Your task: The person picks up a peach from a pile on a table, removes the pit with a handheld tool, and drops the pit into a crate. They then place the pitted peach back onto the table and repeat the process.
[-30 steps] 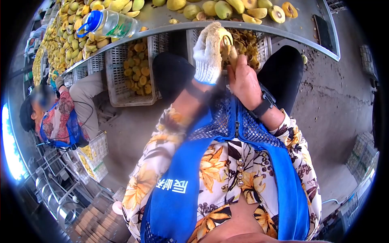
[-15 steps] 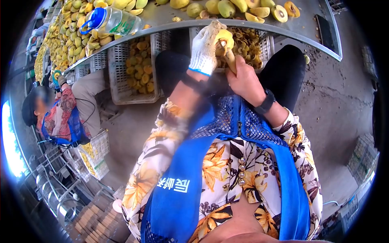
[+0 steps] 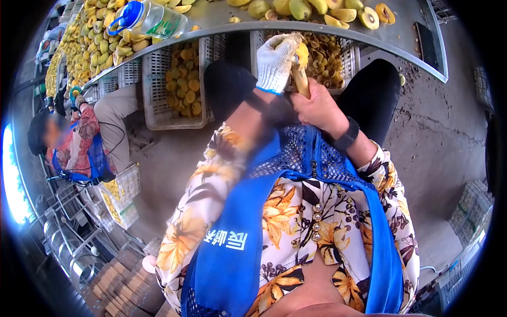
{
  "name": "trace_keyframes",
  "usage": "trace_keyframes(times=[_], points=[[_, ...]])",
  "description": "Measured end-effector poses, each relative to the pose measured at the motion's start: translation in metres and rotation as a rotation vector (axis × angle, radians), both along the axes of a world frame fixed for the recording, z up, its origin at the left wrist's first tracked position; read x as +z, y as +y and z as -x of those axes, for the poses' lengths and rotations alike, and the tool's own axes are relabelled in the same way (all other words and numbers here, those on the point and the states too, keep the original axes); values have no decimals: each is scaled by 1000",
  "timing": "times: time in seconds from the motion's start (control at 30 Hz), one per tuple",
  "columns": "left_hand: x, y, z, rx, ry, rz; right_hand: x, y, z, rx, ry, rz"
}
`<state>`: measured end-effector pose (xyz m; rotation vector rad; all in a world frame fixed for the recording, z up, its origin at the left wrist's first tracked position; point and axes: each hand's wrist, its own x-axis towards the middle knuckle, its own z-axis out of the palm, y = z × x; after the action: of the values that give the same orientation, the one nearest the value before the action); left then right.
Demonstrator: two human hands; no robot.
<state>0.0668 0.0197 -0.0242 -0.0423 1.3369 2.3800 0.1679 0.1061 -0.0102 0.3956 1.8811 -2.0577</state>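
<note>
My left hand (image 3: 275, 62), in a white knit glove with a blue cuff edge, holds a yellow fruit piece (image 3: 302, 55) above a crate of peelings. Bare and wrapped round the wooden handle of a tool (image 3: 301, 80), my right hand (image 3: 320, 105) is just below and to the right. The tool's top end meets the fruit; its tip is hidden. Under both hands, the white crate (image 3: 348, 63) holds many brown-yellow scraps. Cut yellow-green fruit (image 3: 300, 9) lies on the metal table (image 3: 232, 33) beyond.
A clear bottle with a blue cap (image 3: 153, 21) lies by the fruit heap (image 3: 95, 42). Another crate (image 3: 174, 124) of fruit pieces stands left of my legs. A co-worker (image 3: 79, 142) sits at far left. A dark flat object (image 3: 425, 44) lies at the table's right end.
The fruit and gloved hand have shifted slightly down and right in view, and the fruit is turned so less of its face shows. My right hand still grips the handle, slightly lower.
</note>
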Motion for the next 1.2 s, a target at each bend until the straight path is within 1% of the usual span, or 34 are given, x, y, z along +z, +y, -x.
trace_keyframes(times=[0.03,0.1,0.17,0.23,0.33,0.43,0.47,0.53,0.57,0.6,0.63,0.7,0.73,0.77,0.83,0.87,0.97,1.0,1.03,1.1,1.17,1.2], points=[[-5,0,1,21,24,11,1,-1,-1,-5,-81,103],[-16,3,3,20,150,134,2,-2,-2,-13,-85,135],[-22,3,2,11,200,207,2,-1,-3,-12,-98,170],[-10,4,1,-7,176,231,2,1,-3,0,-115,207],[-10,1,0,-125,24,145,11,3,-2,-1,-181,431],[-18,-1,-1,-200,-38,-68,5,1,-3,18,-157,247],[-19,-4,-1,-256,-78,-61,2,0,-3,15,-119,200],[-37,-3,2,-219,-91,-100,-6,-2,-4,11,-47,103],[-47,-3,4,-199,-96,-119,-14,-3,-5,-15,72,-15],[-34,-3,6,-191,-272,-170,-20,-6,-3,-38,194,-131],[-31,-6,10,-194,-337,-229,-23,-7,-1,-62,320,-245],[-27,-8,16,-203,-469,-347,-16,-9,-4,-168,401,-238],[-25,-10,17,-143,-463,-340,-9,-9,-4,-216,439,-234],[-23,-12,18,-85,-458,-330,-6,-8,-1,-289,383,-154],[-16,-16,24,13,-440,-299,-3,1,7,-303,379,-415],[-12,-16,20,41,-395,-351,7,7,5,-240,220,-443],[-20,-22,21,45,-368,-338,-2,16,9,-281,347,-611],[-12,-28,18,46,-318,-216,1,18,12,-290,310,-570],[20,-31,14,141,-378,-90,1,19,13,-270,302,-582],[5,-64,31,265,-379,-120,-2,27,13,-237,291,-611],[2,-105,40,458,161,415,-14,31,12,-218,300,-623],[2,-134,53,502,471,965,-19,30,11,-218,301,-614]])
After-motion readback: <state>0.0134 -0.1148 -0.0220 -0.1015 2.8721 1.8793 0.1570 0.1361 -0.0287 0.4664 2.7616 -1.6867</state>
